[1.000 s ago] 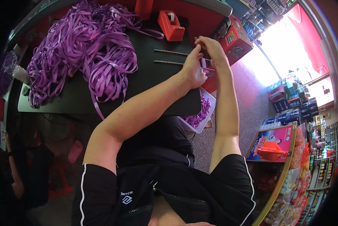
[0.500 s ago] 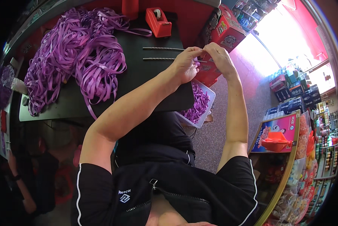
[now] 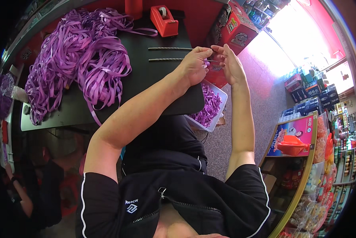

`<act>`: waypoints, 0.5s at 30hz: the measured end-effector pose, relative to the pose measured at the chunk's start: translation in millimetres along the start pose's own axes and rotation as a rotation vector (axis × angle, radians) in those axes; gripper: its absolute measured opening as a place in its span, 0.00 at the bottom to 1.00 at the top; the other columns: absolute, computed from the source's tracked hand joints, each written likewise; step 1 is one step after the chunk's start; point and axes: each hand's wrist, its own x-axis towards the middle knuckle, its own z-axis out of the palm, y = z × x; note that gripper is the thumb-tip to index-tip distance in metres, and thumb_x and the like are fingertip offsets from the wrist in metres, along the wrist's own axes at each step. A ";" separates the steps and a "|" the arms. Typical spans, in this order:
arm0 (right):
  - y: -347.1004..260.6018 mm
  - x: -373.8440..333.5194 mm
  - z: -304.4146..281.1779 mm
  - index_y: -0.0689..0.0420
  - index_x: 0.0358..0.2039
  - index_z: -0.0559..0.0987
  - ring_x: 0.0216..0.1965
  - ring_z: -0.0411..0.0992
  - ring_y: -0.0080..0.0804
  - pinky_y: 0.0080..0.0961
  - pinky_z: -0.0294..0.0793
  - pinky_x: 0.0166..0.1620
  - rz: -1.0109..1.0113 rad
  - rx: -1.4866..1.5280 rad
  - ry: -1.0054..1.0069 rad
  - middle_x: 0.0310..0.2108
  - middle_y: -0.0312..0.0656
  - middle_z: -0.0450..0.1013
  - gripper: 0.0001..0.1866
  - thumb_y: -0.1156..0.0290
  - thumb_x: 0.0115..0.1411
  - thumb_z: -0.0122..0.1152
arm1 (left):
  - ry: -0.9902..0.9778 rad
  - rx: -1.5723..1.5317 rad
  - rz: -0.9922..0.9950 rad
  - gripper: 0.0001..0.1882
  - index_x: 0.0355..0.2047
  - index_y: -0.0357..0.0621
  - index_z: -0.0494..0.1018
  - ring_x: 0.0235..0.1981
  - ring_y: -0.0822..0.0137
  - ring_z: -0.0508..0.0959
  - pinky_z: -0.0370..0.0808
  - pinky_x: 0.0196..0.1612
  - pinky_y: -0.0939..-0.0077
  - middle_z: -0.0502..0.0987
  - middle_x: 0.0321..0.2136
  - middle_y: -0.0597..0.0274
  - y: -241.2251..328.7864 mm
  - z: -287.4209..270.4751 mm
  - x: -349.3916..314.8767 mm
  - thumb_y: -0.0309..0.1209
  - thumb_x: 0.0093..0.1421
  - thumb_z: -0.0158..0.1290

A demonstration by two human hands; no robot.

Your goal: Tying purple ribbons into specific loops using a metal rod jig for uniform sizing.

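Up at one o'clock, our left hand [image 3: 195, 64] is gripping ribbon [image 3: 206, 63] by two rods [image 3: 170, 48], which are pointing to nine o'clock. Our right hand [image 3: 233, 66] is hanging open just beside it, at three o'clock. We should be holding snugly, keeping the rods from crossing.

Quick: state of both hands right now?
Left hand: fingers curled at a bit of purple ribbon; firm grip cannot be told.
Right hand: open, nothing visibly held.
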 end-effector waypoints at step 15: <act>1.8 20.4 -14.5 0.60 0.35 0.81 0.34 0.70 0.19 0.18 0.66 0.41 -0.060 -0.411 -0.124 0.32 0.34 0.76 0.12 0.66 0.55 0.59 | 0.047 -0.087 -0.075 0.20 0.53 0.59 0.61 0.47 0.56 0.63 0.58 0.54 0.61 0.60 0.50 0.44 4.2 0.8 -2.8 0.42 0.62 0.49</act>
